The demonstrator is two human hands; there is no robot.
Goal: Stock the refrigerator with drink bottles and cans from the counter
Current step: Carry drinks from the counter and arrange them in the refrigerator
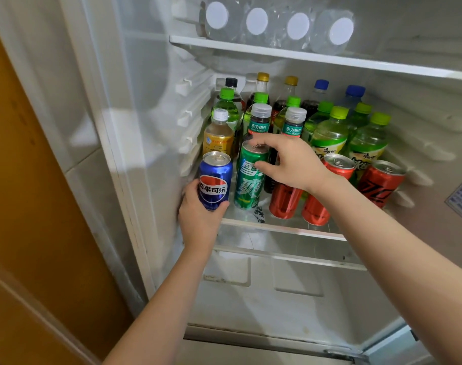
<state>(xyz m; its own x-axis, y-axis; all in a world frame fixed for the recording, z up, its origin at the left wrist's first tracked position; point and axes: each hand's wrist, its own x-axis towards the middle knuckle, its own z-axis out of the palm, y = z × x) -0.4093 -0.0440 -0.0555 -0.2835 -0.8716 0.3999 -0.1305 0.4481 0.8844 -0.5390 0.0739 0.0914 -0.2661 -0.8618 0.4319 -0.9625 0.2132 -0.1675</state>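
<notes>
Looking down into an open refrigerator, at an upper shelf bearing four clear water bottles laid flat with white caps facing out, and at a crowded middle shelf above a pale drawer. Finding, along the rear edge of the middle shelf, dark bottles with black, gold and blue caps, and in front of them, spreading to the right edge, green-capped bottles of yellow-green drink. Seeing two tea bottles with clear ribbed caps standing side by side near the shelf's middle, and an amber bottle with a white cap standing by the left edge. Noting three red cans along the front edge toward the right corner, the leftmost partly hidden behind the right wrist. Curling the right hand over a green can, fingertips on the top rim and thumb pressing the side, with that can standing on the shelf near the front edge, left of centre and just before the tea bottles. Gripping a blue can with the left hand, fingers and thumb wrapping the lower half from below, at the front left corner, upright and just beside the green can; being unable to tell whether its base is touching the shelf
</notes>
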